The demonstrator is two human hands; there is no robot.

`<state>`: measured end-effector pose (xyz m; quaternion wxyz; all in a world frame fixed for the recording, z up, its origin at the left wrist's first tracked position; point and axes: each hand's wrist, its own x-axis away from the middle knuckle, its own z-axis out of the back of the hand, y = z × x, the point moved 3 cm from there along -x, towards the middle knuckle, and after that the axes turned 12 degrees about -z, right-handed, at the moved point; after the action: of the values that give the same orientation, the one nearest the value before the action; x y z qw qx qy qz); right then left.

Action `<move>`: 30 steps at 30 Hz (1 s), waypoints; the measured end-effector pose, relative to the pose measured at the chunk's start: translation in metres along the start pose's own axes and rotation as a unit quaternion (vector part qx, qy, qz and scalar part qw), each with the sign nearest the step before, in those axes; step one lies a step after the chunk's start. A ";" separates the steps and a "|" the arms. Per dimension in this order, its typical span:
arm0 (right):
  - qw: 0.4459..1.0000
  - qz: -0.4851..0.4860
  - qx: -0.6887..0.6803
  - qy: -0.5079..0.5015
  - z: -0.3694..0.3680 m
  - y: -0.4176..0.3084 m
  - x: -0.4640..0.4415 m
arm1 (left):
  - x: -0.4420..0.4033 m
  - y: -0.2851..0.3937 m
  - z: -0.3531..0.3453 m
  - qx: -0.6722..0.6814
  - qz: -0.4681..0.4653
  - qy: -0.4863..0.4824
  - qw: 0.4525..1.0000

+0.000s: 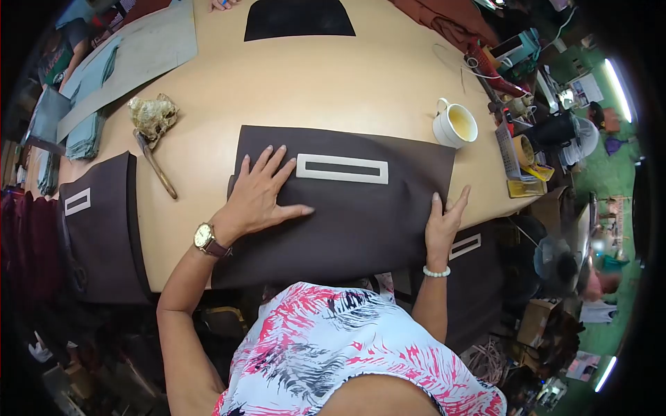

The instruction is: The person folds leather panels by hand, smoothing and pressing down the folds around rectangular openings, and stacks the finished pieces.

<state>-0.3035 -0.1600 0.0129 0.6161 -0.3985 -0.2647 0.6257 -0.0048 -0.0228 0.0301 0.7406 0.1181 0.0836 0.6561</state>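
Observation:
A dark brown leather-like sheet lies in front of me, its near side reaching over the table edge. On it sits a pale rectangular frame with a long dark slot in its middle. My left hand lies flat on the sheet, fingers spread, just left of the frame. At the sheet's right edge is my right hand, thumb against the sheet and fingers stretched out past the edge. Whether any of its fingers go under the sheet is hidden.
A white cup with yellowish contents stands beyond the sheet's right corner. A brush with a clotted head lies left. Another dark piece with a pale frame hangs over the left edge. A black panel and a person's hand are at the far side.

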 end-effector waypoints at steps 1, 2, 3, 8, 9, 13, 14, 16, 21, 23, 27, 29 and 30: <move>0.999 0.043 -0.002 0.017 -0.002 0.007 -0.005 | 0.000 -0.002 -0.001 0.006 -0.003 0.032 0.999; 1.000 0.028 0.008 -0.001 -0.001 0.000 -0.012 | -0.002 -0.005 0.002 0.026 0.006 0.014 1.000; 1.000 0.014 0.020 -0.019 0.000 -0.006 -0.018 | -0.006 -0.009 0.009 0.047 0.014 -0.002 0.999; 0.970 0.122 0.212 0.007 0.008 -0.006 -0.066 | -0.023 -0.020 0.009 0.072 -0.001 0.061 0.996; 0.947 0.195 0.251 0.051 0.009 -0.009 -0.073 | -0.022 -0.019 0.006 0.075 -0.034 0.107 0.991; 0.935 0.267 0.213 0.098 0.028 -0.035 -0.113 | -0.018 -0.006 -0.003 0.009 -0.022 0.090 0.996; 0.921 0.269 0.273 0.063 0.027 -0.038 -0.125 | -0.016 -0.006 -0.007 0.008 -0.023 0.106 0.994; 0.882 0.267 0.389 -0.007 0.023 -0.047 -0.145 | -0.012 -0.005 -0.015 0.007 -0.026 0.136 0.990; 0.820 0.192 0.525 -0.126 -0.008 -0.045 -0.170 | -0.004 0.004 -0.021 -0.024 0.003 0.110 0.994; 0.820 0.182 0.522 -0.146 -0.019 -0.042 -0.173 | -0.002 0.005 -0.018 -0.030 0.007 0.097 0.995; 0.808 0.158 0.541 -0.170 -0.018 -0.045 -0.173 | 0.000 0.005 -0.020 -0.030 0.007 0.108 0.994; 0.806 0.169 0.547 -0.149 -0.013 -0.052 -0.177 | 0.001 0.005 -0.020 -0.027 0.005 0.115 0.993; 0.813 0.188 0.538 -0.121 -0.005 -0.053 -0.182 | 0.001 0.005 -0.020 -0.028 0.003 0.116 0.993</move>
<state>-0.2834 -0.3346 0.0849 0.5652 0.0336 0.1215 0.8153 -0.0147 -0.0203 0.0120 0.7268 0.0210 0.1502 0.6699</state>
